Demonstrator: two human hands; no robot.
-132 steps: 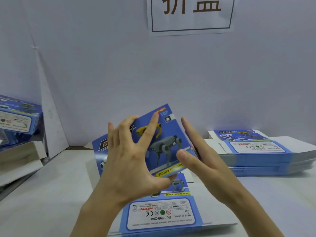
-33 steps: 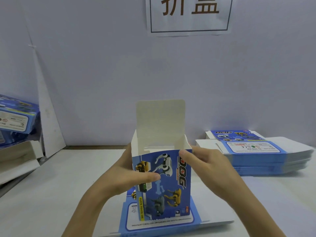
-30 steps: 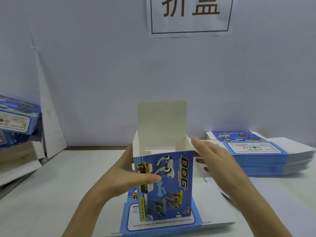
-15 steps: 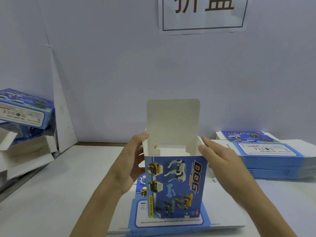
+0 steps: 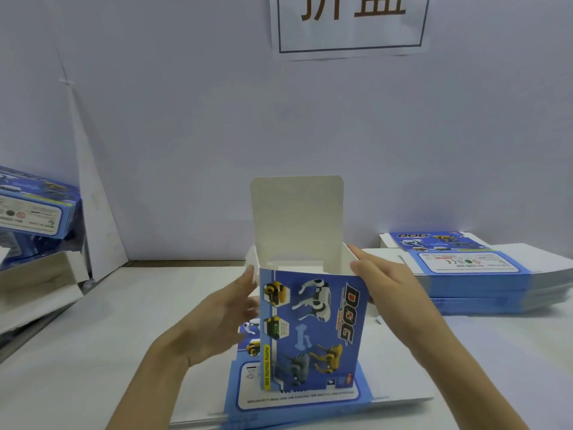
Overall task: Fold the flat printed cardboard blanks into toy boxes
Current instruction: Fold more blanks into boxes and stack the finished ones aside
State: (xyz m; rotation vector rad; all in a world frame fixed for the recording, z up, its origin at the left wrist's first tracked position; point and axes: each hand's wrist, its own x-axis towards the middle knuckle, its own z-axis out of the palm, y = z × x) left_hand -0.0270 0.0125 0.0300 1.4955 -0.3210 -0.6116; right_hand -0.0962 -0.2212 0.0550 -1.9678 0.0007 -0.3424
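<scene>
The box (image 5: pixel 313 330) stands upright on a flat blank (image 5: pixel 297 398) that lies on the table (image 5: pixel 93 352) right under it. Its mouth faces up and its lid flap (image 5: pixel 297 218) rises straight above the back wall, white inside showing. The blue front panel faces the wearer, printed with robot dogs, a bone and "DOG" running down its right edge. The walls look square, so the body seems formed and the top not yet closed. The left hand (image 5: pixel 217 318) lies against the box's left wall, fingers straight and close together with tips at the top corner, likely bracing it. The right hand (image 5: pixel 390 290) takes the box's upper right corner, thumb on the front edge and forefinger along the small side flap, lightly pinching there, probably to tuck that flap in. Well right of the box sits a stack (image 5: pixel 483 274) of blanks within reach. Well to the left lie finished boxes (image 5: pixel 34 209), and above the box a sign (image 5: pixel 350 23) hangs on the wall.
</scene>
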